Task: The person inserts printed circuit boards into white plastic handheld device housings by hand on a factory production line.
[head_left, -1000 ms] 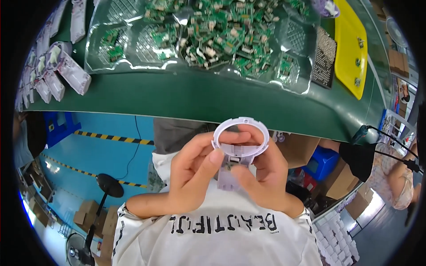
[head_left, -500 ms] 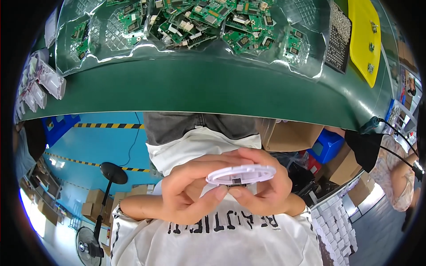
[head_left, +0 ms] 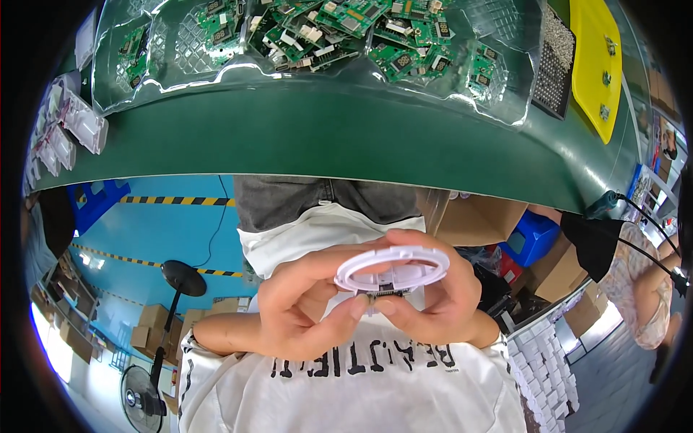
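Between both hands, in front of my shirt, is a pale lilac round plastic ring housing [head_left: 438,265], tilted so that its opening shows. A small dark circuit board [head_left: 387,291] sits at the housing's lower edge. My left hand [head_left: 307,307] grips the left side, with its thumb at the board. My right hand [head_left: 440,303] is closed round the right side, its thumb also pressed near the board. The fingers behind the ring are partly hidden.
On the green table [head_left: 310,137] stands a clear plastic tray [head_left: 173,90] of green circuit boards [head_left: 354,16]. At right lie a black tray of small metal parts [head_left: 554,65] and a yellow board [head_left: 595,65]. Pale plastic housings [head_left: 83,123] lie at left. A person [head_left: 639,289] is at far right.
The ring housing has tilted, so its opening shows wider and the dark board is more visible. Both hands keep their hold and have shifted only slightly.
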A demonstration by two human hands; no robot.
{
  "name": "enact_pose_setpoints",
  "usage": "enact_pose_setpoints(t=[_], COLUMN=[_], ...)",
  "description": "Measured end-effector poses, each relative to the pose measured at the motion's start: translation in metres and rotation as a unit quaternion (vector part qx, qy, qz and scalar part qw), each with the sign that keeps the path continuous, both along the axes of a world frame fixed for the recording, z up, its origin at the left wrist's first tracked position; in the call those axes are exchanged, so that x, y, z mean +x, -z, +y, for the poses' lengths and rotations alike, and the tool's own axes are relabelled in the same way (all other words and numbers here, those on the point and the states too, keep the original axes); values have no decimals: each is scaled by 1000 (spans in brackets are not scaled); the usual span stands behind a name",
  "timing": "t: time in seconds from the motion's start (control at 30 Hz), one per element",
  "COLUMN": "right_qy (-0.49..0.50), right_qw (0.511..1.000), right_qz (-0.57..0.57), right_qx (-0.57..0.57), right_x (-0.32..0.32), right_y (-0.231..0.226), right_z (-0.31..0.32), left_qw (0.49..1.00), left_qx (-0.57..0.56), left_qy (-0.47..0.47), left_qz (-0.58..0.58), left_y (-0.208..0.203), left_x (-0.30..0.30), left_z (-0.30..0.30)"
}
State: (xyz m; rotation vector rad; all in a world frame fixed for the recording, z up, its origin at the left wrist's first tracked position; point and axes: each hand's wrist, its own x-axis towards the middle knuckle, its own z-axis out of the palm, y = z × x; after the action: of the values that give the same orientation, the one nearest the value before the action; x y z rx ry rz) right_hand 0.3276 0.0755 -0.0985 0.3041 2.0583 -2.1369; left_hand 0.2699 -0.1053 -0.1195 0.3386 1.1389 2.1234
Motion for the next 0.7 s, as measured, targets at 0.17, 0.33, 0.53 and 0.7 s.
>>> enact_pose_setpoints(t=[0.17, 0.33, 0.53, 0.7], right_qy=[-2, 22, 20, 20], right_qw=[998, 995, 994, 995], right_qz=[-55, -85, -94, -89], right_qx=[-26, -35, -46, -46], right_x=[-1, -9, -14, -20], right_y=[-1, -2, -3, -2], right_z=[0, -1, -2, 2], left_qw=[995, 993, 996, 990], left_qx=[33, 27, -5, -28], left_qy=[4, 17, -2, -67], left_qz=[-93, -114, -91, -119], left_y=[0, 0, -2, -7], left_x=[-2, -10, -11, -11], left_z=[3, 6, 6, 16])
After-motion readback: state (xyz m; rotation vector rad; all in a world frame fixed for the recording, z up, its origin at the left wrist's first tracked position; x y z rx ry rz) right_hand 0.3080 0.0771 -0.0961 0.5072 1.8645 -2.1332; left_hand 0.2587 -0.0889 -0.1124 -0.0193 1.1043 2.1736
